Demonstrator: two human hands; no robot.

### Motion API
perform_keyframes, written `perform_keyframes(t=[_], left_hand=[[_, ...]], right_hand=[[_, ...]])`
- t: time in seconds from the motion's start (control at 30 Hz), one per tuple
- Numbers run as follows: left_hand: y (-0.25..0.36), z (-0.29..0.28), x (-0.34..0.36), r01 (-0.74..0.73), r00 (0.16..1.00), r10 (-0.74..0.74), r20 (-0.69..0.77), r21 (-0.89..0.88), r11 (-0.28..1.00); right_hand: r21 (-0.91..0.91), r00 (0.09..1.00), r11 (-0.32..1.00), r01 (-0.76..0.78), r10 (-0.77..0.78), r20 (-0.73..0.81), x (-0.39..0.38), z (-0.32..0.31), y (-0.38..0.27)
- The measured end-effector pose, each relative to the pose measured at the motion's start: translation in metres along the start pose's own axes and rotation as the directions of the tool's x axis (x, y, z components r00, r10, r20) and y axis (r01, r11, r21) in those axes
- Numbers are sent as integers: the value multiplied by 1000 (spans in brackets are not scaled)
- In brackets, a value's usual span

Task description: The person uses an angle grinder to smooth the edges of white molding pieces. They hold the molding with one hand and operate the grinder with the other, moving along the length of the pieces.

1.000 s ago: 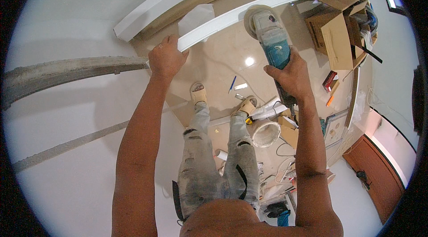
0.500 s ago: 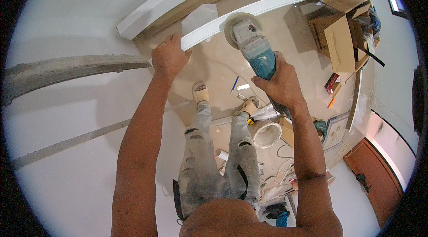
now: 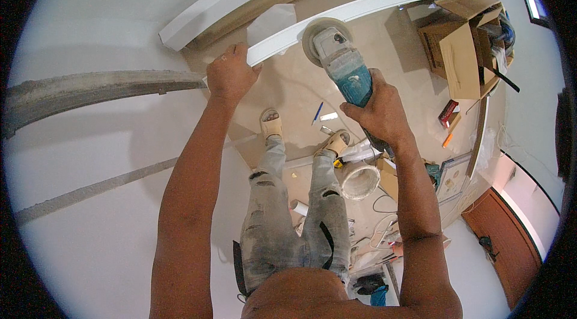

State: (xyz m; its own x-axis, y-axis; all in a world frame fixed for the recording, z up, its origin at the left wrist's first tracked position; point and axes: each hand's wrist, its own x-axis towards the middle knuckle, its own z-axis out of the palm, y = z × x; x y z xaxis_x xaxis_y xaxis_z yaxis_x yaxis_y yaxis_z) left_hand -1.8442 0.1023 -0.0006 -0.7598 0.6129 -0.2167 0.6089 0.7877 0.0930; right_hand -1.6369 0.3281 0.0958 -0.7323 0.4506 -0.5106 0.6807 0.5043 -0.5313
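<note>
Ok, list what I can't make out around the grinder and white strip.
All in the head view:
Grip of the grinder: mostly covered by the right hand.
Part of the strip: covered by the left hand.
Underside of the disc: turned away, so contact with the strip can't be told.
Contents of the box: partly behind its flaps.

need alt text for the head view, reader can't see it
A right hand holds a teal grinder, its disc overlapping a long white strip whose near end the left hand grips. Below, sandaled feet stand on a beige floor; an open carton sits to the right.
</note>
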Motion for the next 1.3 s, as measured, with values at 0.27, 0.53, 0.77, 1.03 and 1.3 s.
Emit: perform_keyframes(t=[0.27,0.53,0.77,1.03,1.3], left_hand=[[1,-1,0,6,1000,-6,21,-14,1000],[3,-5,1,35,998,-35,57,-6,999],[4,-6,1,46,997,-44,68,-22,999],[2,-3,2,44,995,-43,87,-4,999],[-2,1,3,13,1000,-12,25,-24,1000]], right_hand=[[14,1000,1000,3,-3,1,2,0,0],[3,999,999,32,-32,-13,3,2,2],[7,1000,1000,17,-17,-18,4,1,2],[14,1000,1000,1,-1,-28,4,-4,6],[36,995,999,30,-27,-95,7,-14,20]])
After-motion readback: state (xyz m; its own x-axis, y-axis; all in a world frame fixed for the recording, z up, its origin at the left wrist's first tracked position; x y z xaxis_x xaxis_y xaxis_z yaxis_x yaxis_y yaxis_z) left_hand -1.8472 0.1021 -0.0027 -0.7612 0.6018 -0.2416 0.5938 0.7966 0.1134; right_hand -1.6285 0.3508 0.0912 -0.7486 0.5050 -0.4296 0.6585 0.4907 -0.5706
